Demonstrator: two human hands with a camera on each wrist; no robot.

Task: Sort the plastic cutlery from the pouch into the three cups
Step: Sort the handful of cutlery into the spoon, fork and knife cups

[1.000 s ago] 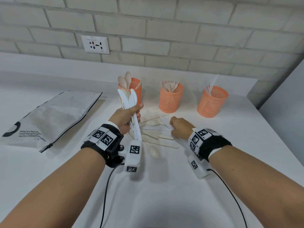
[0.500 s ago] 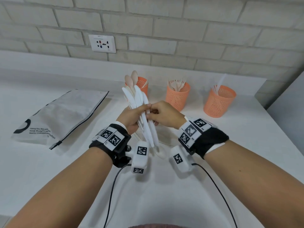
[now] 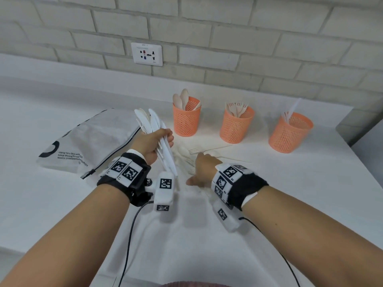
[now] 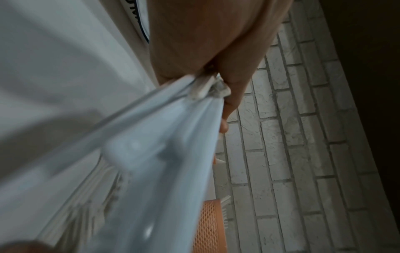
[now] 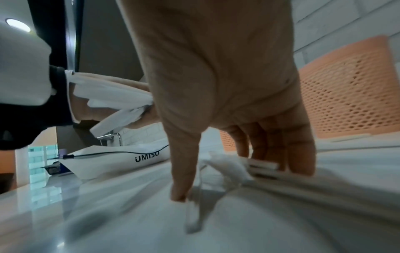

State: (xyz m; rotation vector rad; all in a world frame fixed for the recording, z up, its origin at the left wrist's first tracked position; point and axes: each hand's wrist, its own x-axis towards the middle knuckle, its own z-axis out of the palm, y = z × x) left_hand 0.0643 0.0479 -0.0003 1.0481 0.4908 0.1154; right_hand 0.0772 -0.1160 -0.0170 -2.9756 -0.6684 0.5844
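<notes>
My left hand [image 3: 160, 140] grips a fanned bundle of white plastic knives [image 3: 152, 123], blades up, held above the table in front of the pouch; the left wrist view shows the knives [image 4: 164, 137] running out of the fist [image 4: 216, 65]. My right hand [image 3: 200, 172] is down on the table over a loose pile of cutlery [image 3: 189, 153]. Its fingers [image 5: 288, 154] point down and touch the pieces [image 5: 259, 165]. The thumb [image 5: 181, 179] is spread apart on the table. Three orange mesh cups stand behind: spoons in the left [image 3: 186, 119], forks in the middle [image 3: 236, 127], knives in the right [image 3: 290, 135].
The white zip pouch [image 3: 93, 141] lies flat at the left, also seen low in the right wrist view [image 5: 121, 159]. A brick wall with a socket [image 3: 146, 53] rises behind a raised ledge. The table's right edge [image 3: 369, 175] runs close to the right cup.
My right hand has left the knife bundle it touched half a second ago and dropped back onto the pile on the table. The left hand still holds the bundle.
</notes>
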